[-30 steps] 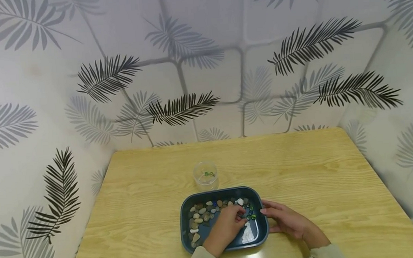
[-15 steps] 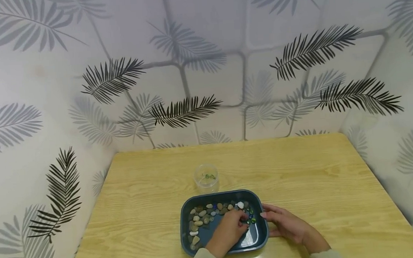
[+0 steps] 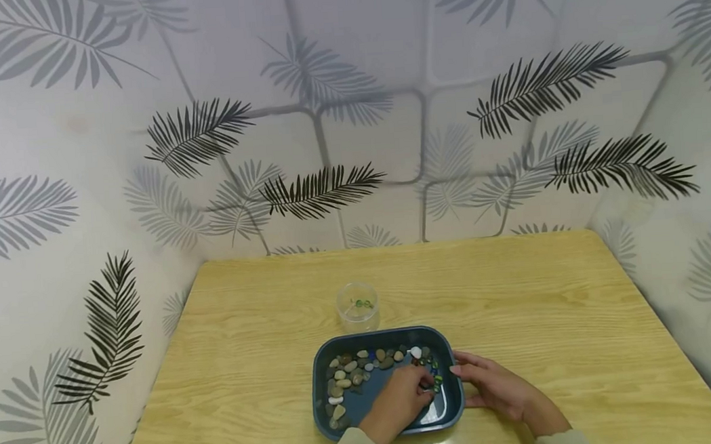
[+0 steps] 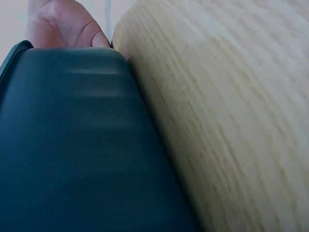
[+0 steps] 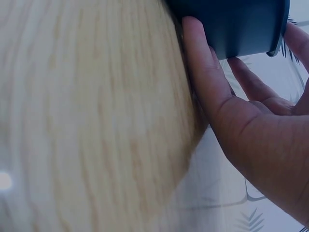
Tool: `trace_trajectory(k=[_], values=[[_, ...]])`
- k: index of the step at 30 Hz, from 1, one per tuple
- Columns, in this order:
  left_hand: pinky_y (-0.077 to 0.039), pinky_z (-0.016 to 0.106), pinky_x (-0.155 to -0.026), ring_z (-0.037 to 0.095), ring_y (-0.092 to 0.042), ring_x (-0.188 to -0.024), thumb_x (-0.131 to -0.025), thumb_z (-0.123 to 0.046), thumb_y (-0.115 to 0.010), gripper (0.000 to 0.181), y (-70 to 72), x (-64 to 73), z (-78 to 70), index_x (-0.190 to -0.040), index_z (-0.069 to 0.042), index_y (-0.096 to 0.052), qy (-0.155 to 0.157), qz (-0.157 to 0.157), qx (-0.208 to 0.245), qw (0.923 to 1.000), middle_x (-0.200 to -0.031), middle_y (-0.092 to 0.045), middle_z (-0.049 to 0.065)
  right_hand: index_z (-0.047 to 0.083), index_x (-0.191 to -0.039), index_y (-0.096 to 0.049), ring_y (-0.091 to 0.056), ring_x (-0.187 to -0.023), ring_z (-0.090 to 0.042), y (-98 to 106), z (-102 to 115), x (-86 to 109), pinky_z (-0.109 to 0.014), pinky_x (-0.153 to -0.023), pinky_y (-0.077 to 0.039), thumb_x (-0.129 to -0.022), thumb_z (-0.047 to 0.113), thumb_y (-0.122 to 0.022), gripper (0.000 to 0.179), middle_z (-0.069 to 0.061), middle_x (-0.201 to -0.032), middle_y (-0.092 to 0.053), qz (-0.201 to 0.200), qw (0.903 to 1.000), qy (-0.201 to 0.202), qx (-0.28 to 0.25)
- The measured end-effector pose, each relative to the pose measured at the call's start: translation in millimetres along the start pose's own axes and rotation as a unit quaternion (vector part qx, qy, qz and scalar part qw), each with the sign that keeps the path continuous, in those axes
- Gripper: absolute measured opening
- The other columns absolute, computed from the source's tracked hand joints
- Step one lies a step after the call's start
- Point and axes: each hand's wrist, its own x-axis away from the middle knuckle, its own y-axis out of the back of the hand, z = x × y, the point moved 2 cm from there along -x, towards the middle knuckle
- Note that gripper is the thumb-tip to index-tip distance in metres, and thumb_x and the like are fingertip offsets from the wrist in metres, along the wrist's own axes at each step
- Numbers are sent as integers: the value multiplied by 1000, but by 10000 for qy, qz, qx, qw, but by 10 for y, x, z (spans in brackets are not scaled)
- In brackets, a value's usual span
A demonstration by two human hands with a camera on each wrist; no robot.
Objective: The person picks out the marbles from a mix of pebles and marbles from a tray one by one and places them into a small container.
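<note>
A dark blue rectangular tray (image 3: 321, 406) holds several smooth pebbles (image 3: 341, 384) along its left and back sides. Green glass marbles (image 3: 438, 381) lie near its right wall. My left hand (image 3: 399, 397) reaches down inside the tray, fingers bent, thumb and fingertips beside the marbles; I cannot tell whether they hold one. My right hand (image 3: 499, 388) is at the tray's right end. In the right wrist view, extended fingers (image 5: 197, 48) touch the tray's outer wall (image 5: 236, 29). The left wrist view shows the tray's outer wall (image 4: 82, 145) and a palm (image 4: 63, 24) beyond it.
A clear round cup (image 3: 357, 308) with a few green marbles in it stands just behind the tray. The wooden table (image 3: 549, 291) meets a leaf-patterned wall covering (image 3: 374, 132) at the back and sides.
My left hand's fingertips have shifted slightly right, closer to the green marbles. The right hand stays at the tray's right end. The head view has tilted a little.
</note>
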Motion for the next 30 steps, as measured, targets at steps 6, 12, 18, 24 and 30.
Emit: trace_trajectory(k=[6, 12, 18, 24, 30], values=[[-43, 14, -58, -5, -51, -65, -78, -14, -67, 11, -17, -6, -3, -89, -14, -65, -55, 90, 8, 9999, -80, -59, -9, 1, -140, -14, -47, -110, -28, -14, 14, -8, -48, -86, -40, -92, 22, -46, 61, -17, -135, -32, 85, 9999, 59, -7], [-44, 15, -58, -5, -51, -66, -79, -17, -66, 12, -61, -20, -33, -92, -15, -66, -42, 507, 191, 9985, -79, -58, -13, 1, -140, -13, -45, -113, -29, -9, 16, -1, -49, -87, -39, -93, 22, -44, 60, -19, -137, -27, 234, 9997, 103, 31], [-43, 14, -58, -6, -51, -65, -79, -14, -66, 12, -93, -29, -42, -91, -16, -66, -221, 658, 210, 9974, -80, -59, -13, 4, -140, -18, -45, -113, -28, 22, -17, -6, -49, -87, -39, -94, 22, -42, 55, -17, -138, -26, 148, 9998, 71, 62], [-43, 13, -58, -6, -50, -65, -80, -15, -66, 10, -108, -27, -32, -90, -18, -66, -334, 844, 82, 9958, -77, -57, -15, 4, -141, -17, -45, -113, -28, 17, -23, -10, -48, -86, -40, -94, 24, -43, 57, -17, -138, -27, 68, 9999, -2, 116], [-43, 13, -58, -6, -50, -64, -80, -17, -65, 7, -126, -38, -18, -87, -18, -66, -388, 957, 34, 9946, -74, -56, -16, 2, -140, -15, -47, -111, -27, 12, -21, -12, -47, -86, -41, -94, 22, -43, 58, -17, -137, -29, 109, 9999, 28, 48]])
